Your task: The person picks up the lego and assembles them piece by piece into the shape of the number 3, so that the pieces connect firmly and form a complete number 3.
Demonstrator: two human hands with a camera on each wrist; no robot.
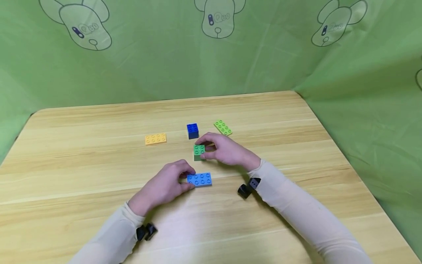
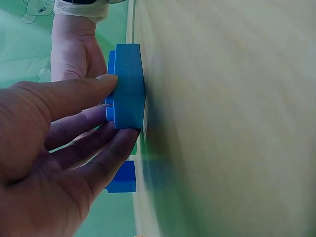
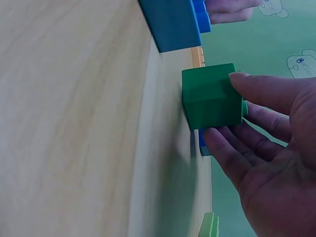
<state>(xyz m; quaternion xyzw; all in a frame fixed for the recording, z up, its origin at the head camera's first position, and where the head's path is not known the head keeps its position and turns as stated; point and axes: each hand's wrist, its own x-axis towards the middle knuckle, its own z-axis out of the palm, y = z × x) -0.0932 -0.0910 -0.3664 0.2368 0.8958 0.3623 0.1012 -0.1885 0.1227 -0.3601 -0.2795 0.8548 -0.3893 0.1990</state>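
Green block (image 1: pixel 199 151) on the wooden table (image 1: pixel 82 176), pinched by right hand (image 1: pixel 224 149). Light blue block (image 1: pixel 199 179) pinched by left hand (image 1: pixel 165 185). Probably light, hard, smooth; best held by the flat sides.

The light blue brick (image 1: pixel 199 179) is a flat, low plate with two rows of four studs facing up, lying flat on the tabletop (image 1: pixel 82 172) near its middle, its long side running left to right, with thumb and fingers pinching its left end. Just beyond it and apart from it, the green brick (image 1: pixel 199 151) is a taller, cube-like block with four studs on top, standing upright on the tabletop and pinched at its right side.
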